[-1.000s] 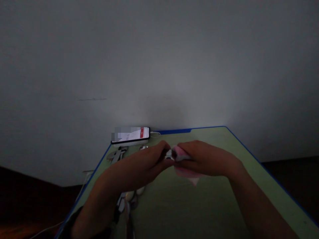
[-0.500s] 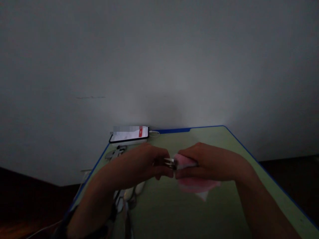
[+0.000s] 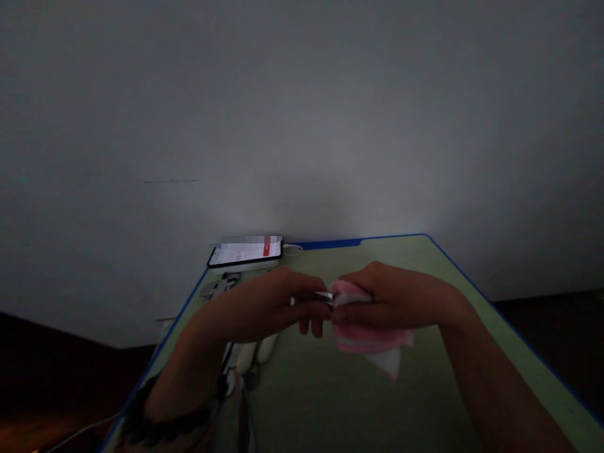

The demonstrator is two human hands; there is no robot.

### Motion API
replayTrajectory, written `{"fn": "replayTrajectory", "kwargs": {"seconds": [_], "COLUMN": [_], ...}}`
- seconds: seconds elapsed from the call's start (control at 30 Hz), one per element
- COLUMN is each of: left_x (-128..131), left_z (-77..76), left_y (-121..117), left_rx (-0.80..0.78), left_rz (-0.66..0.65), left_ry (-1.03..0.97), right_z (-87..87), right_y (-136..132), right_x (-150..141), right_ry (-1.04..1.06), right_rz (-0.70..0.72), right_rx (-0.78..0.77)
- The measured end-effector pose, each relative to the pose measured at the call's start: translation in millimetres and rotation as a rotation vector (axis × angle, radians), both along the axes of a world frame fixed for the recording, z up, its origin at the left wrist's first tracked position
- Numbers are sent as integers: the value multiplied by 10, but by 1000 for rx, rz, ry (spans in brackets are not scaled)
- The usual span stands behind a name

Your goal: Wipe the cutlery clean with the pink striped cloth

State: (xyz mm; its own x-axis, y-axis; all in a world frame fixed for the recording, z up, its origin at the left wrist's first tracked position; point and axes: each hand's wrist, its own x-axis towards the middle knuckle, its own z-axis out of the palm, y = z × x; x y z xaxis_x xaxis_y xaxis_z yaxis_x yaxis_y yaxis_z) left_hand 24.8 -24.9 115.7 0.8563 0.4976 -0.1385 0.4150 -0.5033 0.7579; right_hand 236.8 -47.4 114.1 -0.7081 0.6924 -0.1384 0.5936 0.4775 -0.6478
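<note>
Both my hands meet above the middle of a green table [image 3: 330, 402] with a blue edge. My left hand [image 3: 278, 305] is closed around a small shiny metal piece [image 3: 325, 296], of which only the tip shows. My right hand [image 3: 391, 296] is closed on a pink cloth [image 3: 370, 336], pressing it against that metal tip. The cloth hangs down below my right hand with a pale corner pointing toward me. The light is dim and what the metal piece is cannot be made out.
A lit phone [image 3: 245, 251] with a white cable lies at the table's far left corner against the grey wall. Several metal tools [image 3: 219, 286] lie along the left edge, more under my left forearm [image 3: 245, 371]. The floor to either side is dark.
The hands stayed together and shifted slightly. The pink cloth has slid lower and more to the right beneath my right hand, hanging out further.
</note>
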Motion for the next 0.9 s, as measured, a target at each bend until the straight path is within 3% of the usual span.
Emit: {"fn": "replayTrajectory", "kwargs": {"seconds": [0.3, 0.43, 0.73, 0.9], "left_x": [47, 15, -242, -362], "left_z": [5, 9, -25, -87], "left_y": [-67, -56, 102, 188], "left_rx": [115, 70, 159, 223], "left_rz": [59, 18, 92, 177], "left_ry": [45, 27, 45, 52], "right_z": [7, 4, -58, -52], "right_y": [-15, -9, 92, 102], "right_x": [15, 13, 184, 239], "right_ry": [20, 8, -19, -15], "right_rz": [24, 46, -17, -135], "right_rx": [16, 5, 108, 223]}}
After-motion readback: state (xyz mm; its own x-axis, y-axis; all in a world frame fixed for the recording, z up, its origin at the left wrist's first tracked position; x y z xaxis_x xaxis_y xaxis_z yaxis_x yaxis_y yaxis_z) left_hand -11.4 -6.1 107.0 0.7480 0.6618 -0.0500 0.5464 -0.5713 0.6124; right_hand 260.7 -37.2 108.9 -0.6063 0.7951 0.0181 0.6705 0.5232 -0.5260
